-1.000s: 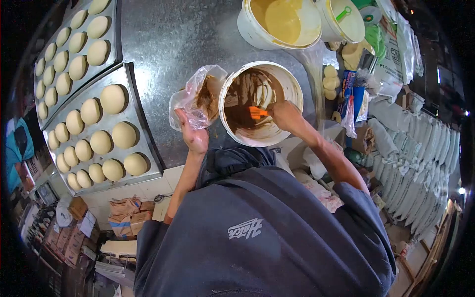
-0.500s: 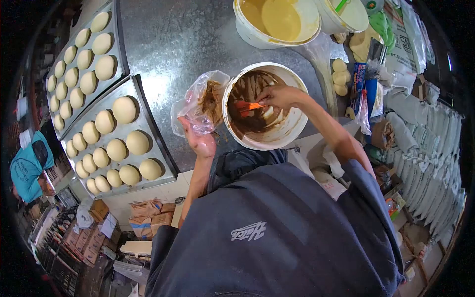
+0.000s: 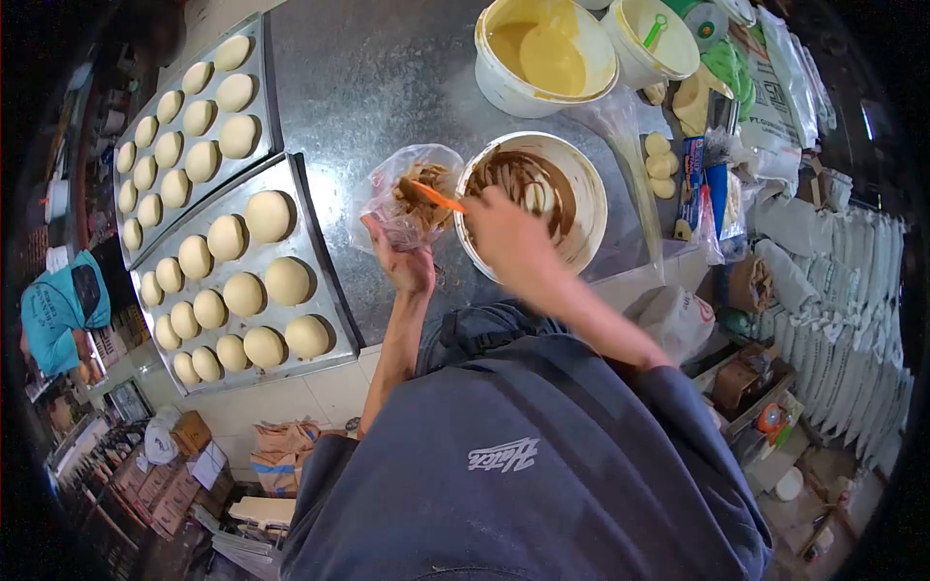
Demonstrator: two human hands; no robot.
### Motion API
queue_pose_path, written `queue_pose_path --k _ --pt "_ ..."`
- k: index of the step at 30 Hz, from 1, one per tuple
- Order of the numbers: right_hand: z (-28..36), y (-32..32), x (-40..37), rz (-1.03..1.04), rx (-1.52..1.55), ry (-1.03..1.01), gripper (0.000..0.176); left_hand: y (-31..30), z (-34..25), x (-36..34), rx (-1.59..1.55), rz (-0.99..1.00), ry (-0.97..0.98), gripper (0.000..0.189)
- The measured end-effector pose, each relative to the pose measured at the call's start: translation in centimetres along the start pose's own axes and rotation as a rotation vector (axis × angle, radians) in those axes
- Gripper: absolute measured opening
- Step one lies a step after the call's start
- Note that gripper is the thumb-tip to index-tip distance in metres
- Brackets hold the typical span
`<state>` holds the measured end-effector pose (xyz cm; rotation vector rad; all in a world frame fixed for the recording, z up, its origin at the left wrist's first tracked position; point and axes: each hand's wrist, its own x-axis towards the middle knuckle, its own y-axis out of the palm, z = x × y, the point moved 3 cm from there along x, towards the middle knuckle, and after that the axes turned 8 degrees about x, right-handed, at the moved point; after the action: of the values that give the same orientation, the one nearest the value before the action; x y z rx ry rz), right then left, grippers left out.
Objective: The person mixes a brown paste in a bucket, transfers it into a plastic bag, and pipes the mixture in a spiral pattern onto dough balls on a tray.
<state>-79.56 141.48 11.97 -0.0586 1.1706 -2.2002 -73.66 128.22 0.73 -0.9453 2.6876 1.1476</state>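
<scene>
My left hand is closed around the lower part of a clear plastic bag, with brown paste smeared inside it. From the right, my right hand grips an orange spatula. Its paste-coated blade is in the mouth of the bag. Beneath my right hand stands a white bucket whose floor and walls are streaked with chocolate-brown paste. My right hand and forearm cover part of the bucket's near left side.
Two metal trays of round dough balls lie on the left. At the back stand a bucket of yellow batter and another bucket with a green utensil. A person in a teal shirt is at far left.
My right hand has brought the spatula from inside the bucket leftward to the plastic bag, carrying paste. My left hand still holds the bag, its mouth now more open.
</scene>
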Motion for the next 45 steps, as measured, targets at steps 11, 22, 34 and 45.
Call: queue_pose_path --k 11,22,34,45 --pt "-0.9 -8.5 -6.9 -0.062 -0.027 0.233 0.025 1.7 -1.7 0.6 0.058 0.128 0.060 0.056" --pt "-16.2 4.8 2.4 0.226 0.069 0.219 0.020 -0.3 0.8 -0.7 0.198 -0.034 0.092 0.054" --pt "-12.2 -4.4 -0.3 0.452 0.723 0.393 0.030 1.8 -0.3 -0.6 0.099 0.137 0.037 0.060" --pt "2.0 3.7 -2.1 -0.091 -0.092 -0.059 0.039 1.9 -2.8 0.0 -0.063 0.147 -0.002 0.058"
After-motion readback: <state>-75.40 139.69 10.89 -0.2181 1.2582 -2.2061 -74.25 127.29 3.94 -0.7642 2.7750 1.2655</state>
